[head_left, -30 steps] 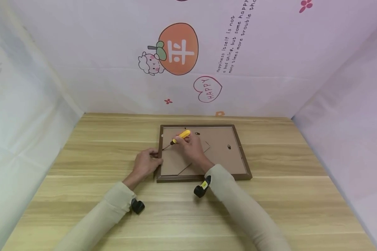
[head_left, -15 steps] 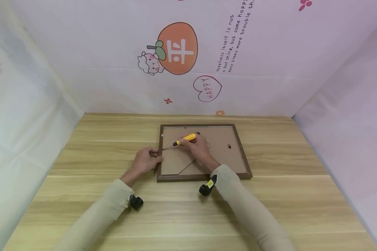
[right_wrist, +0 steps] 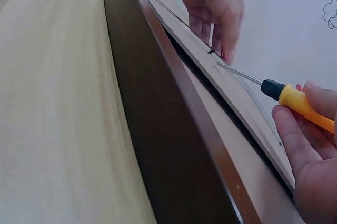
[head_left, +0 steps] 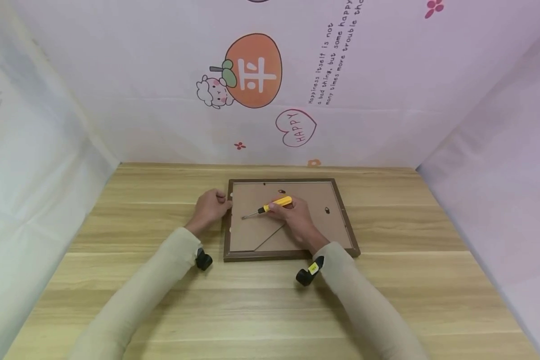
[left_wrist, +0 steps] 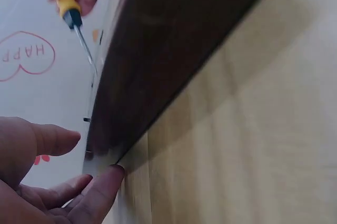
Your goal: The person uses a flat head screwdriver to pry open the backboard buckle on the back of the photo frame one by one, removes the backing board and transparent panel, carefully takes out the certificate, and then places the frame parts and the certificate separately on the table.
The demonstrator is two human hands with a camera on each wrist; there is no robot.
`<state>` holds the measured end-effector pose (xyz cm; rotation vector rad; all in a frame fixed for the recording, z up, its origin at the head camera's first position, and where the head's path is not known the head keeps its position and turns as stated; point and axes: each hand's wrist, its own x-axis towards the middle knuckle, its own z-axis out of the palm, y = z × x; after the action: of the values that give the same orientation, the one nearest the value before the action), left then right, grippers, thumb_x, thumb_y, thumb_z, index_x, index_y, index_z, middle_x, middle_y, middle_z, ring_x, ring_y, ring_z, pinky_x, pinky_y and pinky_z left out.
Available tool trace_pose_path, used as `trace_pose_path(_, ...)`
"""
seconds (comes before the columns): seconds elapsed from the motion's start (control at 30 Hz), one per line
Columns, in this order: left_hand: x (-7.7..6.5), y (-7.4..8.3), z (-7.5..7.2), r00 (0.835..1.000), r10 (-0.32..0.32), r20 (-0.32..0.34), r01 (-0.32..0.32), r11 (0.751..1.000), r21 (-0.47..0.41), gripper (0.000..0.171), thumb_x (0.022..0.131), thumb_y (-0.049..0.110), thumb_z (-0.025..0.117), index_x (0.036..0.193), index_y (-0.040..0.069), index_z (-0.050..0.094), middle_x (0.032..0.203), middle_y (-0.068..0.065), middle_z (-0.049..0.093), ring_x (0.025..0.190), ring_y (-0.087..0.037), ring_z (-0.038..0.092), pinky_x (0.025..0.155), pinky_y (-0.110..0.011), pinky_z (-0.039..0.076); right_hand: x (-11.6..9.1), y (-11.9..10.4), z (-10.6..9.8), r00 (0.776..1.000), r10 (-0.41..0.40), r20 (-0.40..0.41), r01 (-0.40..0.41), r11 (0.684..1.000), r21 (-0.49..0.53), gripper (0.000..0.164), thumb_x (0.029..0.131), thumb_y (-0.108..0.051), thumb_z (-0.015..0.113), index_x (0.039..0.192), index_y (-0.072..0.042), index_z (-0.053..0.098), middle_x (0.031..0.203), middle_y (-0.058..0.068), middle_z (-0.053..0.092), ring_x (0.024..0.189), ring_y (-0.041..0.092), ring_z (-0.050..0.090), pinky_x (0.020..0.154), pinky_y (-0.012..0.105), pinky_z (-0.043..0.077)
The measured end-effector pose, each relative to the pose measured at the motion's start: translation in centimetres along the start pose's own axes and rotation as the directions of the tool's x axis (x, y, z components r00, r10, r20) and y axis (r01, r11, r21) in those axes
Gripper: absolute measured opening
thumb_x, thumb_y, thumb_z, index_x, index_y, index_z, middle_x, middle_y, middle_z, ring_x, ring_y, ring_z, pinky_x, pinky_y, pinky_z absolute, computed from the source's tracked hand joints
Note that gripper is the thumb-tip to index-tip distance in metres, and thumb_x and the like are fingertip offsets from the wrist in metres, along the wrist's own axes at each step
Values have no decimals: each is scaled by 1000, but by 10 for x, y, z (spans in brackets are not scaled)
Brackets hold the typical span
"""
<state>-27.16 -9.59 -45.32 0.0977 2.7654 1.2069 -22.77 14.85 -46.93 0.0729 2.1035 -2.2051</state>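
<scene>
A dark brown picture frame (head_left: 288, 256) lies back side up on the wooden table, its brown backing board (head_left: 252, 235) showing. My right hand (head_left: 299, 217) pinches the yellow handle of a screwdriver (head_left: 276, 205); its metal tip hovers over or rests on the board's left part, which I cannot tell. My left hand (head_left: 210, 210) is at the frame's left edge. In the left wrist view its thumb stands a little apart from the frame, and a fingertip (left_wrist: 113, 174) is close to the lower edge. Small dark tabs (right_wrist: 211, 51) line the board's rim.
Two black hangers, one of them (head_left: 327, 210) at the right, sit on the backing board. A slanted slit crosses the board beneath my right hand. The wooden table (head_left: 252, 310) meets a printed white curtain (head_left: 369, 130) behind, and white sheets stand at both sides.
The screwdriver's tip has left the frame's left rim and shifted right with my right hand. My left hand has slid up along the left edge, its grip on it loosened.
</scene>
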Motion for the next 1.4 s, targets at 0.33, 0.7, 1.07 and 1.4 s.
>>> trace_pose_path(0.33,25,6,3,997,-57,43,58,998,-7,48,90,21,65,47,12,47,40,5,44,38,-8,42,37,-20,33,-11,-8,-6,1000,-11,-9,10,1000,-24,37,91,-14,71,120,5,61,114,13,68,102,15,68,90,27,57)
trace_pose_path(0.7,10,-1,1,987,-148,66,154,982,-108,26,92,22,64,94,-1,74,86,-15,74,53,-11,67,55,-22,57,-18,-13,-4,999,-49,-9,49,999,-13,35,91,-11,70,120,6,61,111,11,69,98,14,70,90,28,58)
trace_pose_path(1.07,-21,-2,5,974,-199,111,216,962,-167,36,93,16,56,58,7,60,53,-4,67,52,-16,70,42,-21,50,-18,-14,1,999,-43,-15,43,999,-30,30,90,-12,71,115,3,62,110,12,69,97,14,70,91,31,58)
trace_pose_path(1.4,-23,-15,5,972,-212,104,235,915,-328,29,93,16,64,69,1,63,75,-12,69,58,-11,67,60,-23,60,-19,-15,4,999,-39,-17,38,998,-44,30,90,-13,71,115,2,63,112,12,68,98,14,69,90,28,58)
